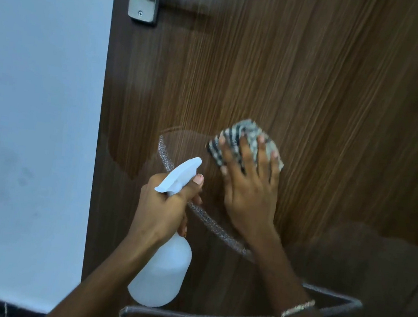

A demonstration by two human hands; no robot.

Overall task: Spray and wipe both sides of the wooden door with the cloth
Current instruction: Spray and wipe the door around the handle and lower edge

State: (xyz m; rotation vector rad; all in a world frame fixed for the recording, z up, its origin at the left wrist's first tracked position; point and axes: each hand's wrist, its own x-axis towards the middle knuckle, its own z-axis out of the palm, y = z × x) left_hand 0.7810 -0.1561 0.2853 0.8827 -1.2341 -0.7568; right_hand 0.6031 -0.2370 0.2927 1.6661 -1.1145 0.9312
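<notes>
Wipe step: R hand point(250, 189), fingers spread, presses cloth point(247, 132) to wooden door point(316, 79); L hand point(163, 205) grips spray bottle point(164, 270); next likely needs broad, even strokes.

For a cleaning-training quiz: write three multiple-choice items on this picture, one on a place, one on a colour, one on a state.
1. Where is the cloth?
A. Pressed flat against the door under the right hand
B. Lying on the floor
C. Hung over the door handle

2. What colour is the spray bottle?
A. Green
B. White
C. Red

3. What is the left hand doing?
A. Hanging open and idle
B. Gripping the spray bottle
C. Resting flat on the wall

Answers:
1. A, since the right hand lies spread over the checked cloth on the wood.
2. B, since both the body and the trigger head are white.
3. B, since the left hand wraps the bottle's neck just below the trigger head.
</notes>
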